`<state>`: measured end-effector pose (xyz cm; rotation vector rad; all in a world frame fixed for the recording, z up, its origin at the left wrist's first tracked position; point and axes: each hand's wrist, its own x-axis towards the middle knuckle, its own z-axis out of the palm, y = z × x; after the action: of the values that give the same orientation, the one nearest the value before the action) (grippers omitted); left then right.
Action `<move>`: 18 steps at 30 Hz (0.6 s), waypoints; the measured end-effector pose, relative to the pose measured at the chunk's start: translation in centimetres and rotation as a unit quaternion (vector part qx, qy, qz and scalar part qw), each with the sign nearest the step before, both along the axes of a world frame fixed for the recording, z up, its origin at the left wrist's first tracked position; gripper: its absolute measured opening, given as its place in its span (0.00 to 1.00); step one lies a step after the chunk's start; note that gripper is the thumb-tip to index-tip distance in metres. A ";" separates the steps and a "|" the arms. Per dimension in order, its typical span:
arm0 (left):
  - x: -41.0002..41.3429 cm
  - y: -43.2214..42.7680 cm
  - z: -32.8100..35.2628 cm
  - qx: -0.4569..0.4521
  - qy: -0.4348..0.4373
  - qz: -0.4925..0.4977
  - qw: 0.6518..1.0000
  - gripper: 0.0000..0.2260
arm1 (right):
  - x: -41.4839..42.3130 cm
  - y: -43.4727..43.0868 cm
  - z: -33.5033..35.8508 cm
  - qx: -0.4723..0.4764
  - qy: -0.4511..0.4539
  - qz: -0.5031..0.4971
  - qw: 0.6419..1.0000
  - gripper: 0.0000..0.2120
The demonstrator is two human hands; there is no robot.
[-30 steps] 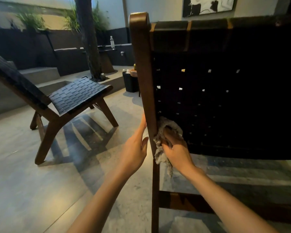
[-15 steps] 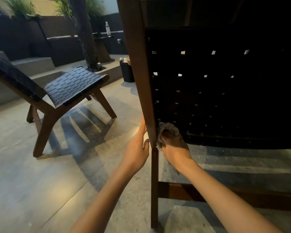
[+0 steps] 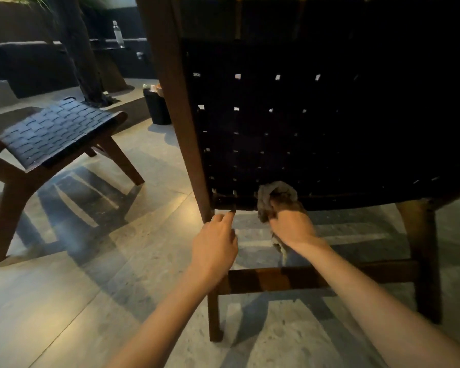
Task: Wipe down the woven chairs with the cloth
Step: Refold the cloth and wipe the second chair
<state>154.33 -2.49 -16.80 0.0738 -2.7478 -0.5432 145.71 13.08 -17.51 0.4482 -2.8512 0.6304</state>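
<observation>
Notes from behind the near chair point(image 3: 329, 128), dark woven back facing the person.

Right hand point(image 3: 290, 227): grip closed round the bunched cloth point(image 3: 275, 193). The wad is pressed on the weave at the chair's lower edge, just above the bottom rail point(image 3: 237, 201). A loose tail hangs below the wrist.

Left hand point(image 3: 214, 243): grip slack, holding nothing. Fingertips touch the underside of that rail, beside the chair's post point(image 3: 170, 102) on the person's left.

My reading: the step in hand is the bottom strip of the back. To do it well:
- run the wad along the rail toward the chair's far post, pressing firmly and following the straps so grit leaves the gaps
- turn the cloth to a clean face
- gather the tail so it stays off the floor
- brace the post with the left hand, since a light chair may slide

The second chair point(image 3: 56, 131) stands well off to the near chair's left; cannot tell if it has been wiped
</observation>
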 end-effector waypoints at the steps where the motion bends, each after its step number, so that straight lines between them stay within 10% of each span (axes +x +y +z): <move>1: -0.4 1.0 0.2 -0.003 0.008 -0.020 1.000 0.21 | 0.2 1.4 0.2 -0.011 0.013 -0.005 1.000 0.12; 18: -11.8 26.5 3.6 -0.080 0.013 -0.287 0.955 0.20 | 4.5 29.9 8.0 -0.019 0.143 -0.152 0.978 0.04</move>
<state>142.50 24.00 -13.16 -0.7833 -2.7543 -0.4494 150.17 43.00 -9.55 0.0825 -2.5545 0.5150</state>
